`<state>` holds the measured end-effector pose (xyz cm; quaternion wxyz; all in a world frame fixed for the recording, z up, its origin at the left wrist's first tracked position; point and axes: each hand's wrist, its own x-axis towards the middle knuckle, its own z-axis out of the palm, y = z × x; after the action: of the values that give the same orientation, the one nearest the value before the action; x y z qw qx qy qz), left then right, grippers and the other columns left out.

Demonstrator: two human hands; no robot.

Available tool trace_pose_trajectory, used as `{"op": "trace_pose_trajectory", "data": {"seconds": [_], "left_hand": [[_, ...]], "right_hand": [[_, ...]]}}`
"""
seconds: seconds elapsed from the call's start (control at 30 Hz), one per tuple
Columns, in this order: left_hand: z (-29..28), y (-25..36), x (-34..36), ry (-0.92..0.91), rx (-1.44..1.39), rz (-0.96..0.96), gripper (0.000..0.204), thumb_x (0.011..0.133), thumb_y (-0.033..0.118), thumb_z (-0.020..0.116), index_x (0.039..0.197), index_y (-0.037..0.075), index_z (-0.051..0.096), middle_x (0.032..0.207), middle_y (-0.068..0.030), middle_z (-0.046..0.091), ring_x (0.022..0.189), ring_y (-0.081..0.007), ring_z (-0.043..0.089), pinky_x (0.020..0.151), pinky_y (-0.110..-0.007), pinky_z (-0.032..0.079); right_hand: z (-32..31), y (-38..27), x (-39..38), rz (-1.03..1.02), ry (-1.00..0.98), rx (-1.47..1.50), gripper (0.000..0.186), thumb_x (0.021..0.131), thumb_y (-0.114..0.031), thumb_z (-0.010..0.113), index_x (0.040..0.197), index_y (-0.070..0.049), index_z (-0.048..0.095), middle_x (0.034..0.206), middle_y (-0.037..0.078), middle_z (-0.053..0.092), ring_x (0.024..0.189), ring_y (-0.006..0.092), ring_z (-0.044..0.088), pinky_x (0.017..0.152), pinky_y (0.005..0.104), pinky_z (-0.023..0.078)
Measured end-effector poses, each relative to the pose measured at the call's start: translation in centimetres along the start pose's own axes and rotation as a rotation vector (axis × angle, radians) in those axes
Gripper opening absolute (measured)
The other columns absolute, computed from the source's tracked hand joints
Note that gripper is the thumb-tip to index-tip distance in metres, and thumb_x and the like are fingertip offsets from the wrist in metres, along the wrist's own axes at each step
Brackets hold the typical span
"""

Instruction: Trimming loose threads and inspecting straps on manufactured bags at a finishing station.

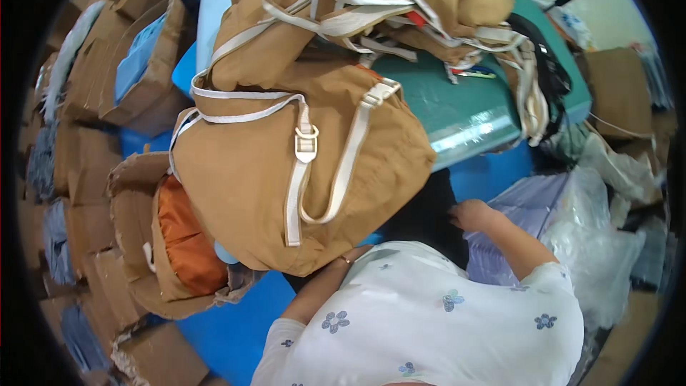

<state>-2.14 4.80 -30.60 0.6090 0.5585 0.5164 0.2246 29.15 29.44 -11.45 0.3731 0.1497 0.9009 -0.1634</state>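
Head view: a person in a white flowered top stands at a teal bench (pixel 471 118) piled with tan canvas backpacks. The nearest backpack (pixel 286 171), with cream webbing straps and a plastic buckle (pixel 306 143), hangs over the bench's near edge. The left hand (pixel 349 257) sits tucked under the backpack's lower edge, touching the fabric; its grip is mostly hidden, so whether it is closed cannot be told. The right hand (pixel 473 214) reaches down just below the bench edge, fingers curled loosely, beside a stack of clear plastic bags (pixel 593 236). More backpacks (pixel 371 0) lie heaped behind. An open cardboard box (pixel 153 243) holding orange fabric (pixel 187 239) stands to the left.
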Motion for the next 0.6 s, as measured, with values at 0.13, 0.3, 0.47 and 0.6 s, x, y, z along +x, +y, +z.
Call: {"op": "trace_pose_trajectory", "data": {"seconds": [0.13,0.3,0.47,0.6], "left_hand": [[1.4,0.1,3.4,-0.030,0.070,0.119,0.036,0.090,0.028,0.051,0.112,0.002,0.063,0.114,-0.0161,0.063,0.100,-0.0262,0.060,0.091,-0.036,0.043],[1.5,0.0,5.5,0.008,0.150,0.178,0.036,0.090,0.028,0.050,0.111,0.002,0.063,0.114,-0.0162,0.063,0.099,-0.0261,0.060,0.090,-0.036,0.044],[0.9,1.3,7.2,0.008,0.214,0.166,0.036,0.090,0.029,0.050,0.111,0.002,0.064,0.114,-0.0163,0.063,0.099,-0.0260,0.060,0.090,-0.036,0.044],[6.9,-1.6,7.0,-0.033,0.148,0.095,0.037,0.091,0.029,0.050,0.111,0.002,0.064,0.114,-0.0164,0.064,0.098,-0.0260,0.061,0.090,-0.036,0.044]], "right_hand": [[-2.4,-5.8,-0.8,-0.257,0.231,0.261,0.030,0.085,-0.024,0.059,0.107,-0.004,0.063,0.098,0.015,0.065,0.091,0.0336,0.062,0.080,0.0424,0.050],[-0.5,-11.9,0.7,-0.470,0.320,0.001,0.034,0.083,-0.026,0.060,0.111,-0.007,0.061,0.103,0.015,0.064,0.095,0.0328,0.061,0.083,0.0405,0.050],[3.0,-15.6,2.8,-0.633,0.026,-0.356,0.030,0.089,-0.024,0.046,0.114,-0.013,0.060,0.104,0.014,0.065,0.095,0.0324,0.063,0.078,0.0425,0.051],[3.1,-17.0,4.2,-0.531,0.061,-0.364,0.024,0.090,-0.023,0.046,0.106,-0.015,0.062,0.098,0.013,0.067,0.089,0.0313,0.066,0.072,0.0430,0.053]]}}
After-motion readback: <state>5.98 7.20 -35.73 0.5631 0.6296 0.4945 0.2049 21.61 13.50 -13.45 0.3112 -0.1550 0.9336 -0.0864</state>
